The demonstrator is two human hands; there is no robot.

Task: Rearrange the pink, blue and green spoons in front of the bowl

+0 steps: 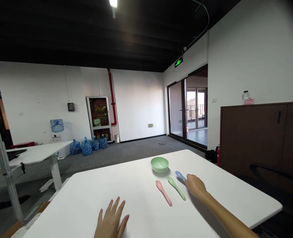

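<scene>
My right hand [195, 186] is closed around the handle of a blue spoon [180, 175]; only the spoon's bowl end sticks out, pointing up and left. Just left of it a green spoon [176, 188] lies on the white table [91, 188], and beside that a pink spoon [164, 193], both with their handles toward me. A light green bowl [160, 165] stands upright behind the spoons. Spread out with fingers apart, my left hand [111, 219] is over the near left part of the table and holds nothing.
A brown cabinet [255, 132] stands to the right, with a dark chair [267, 175] by the table's right side. Several blue water bottles [87, 146] are on the floor by the far wall. Another white desk [39, 153] and a metal post [2, 148] are on the left.
</scene>
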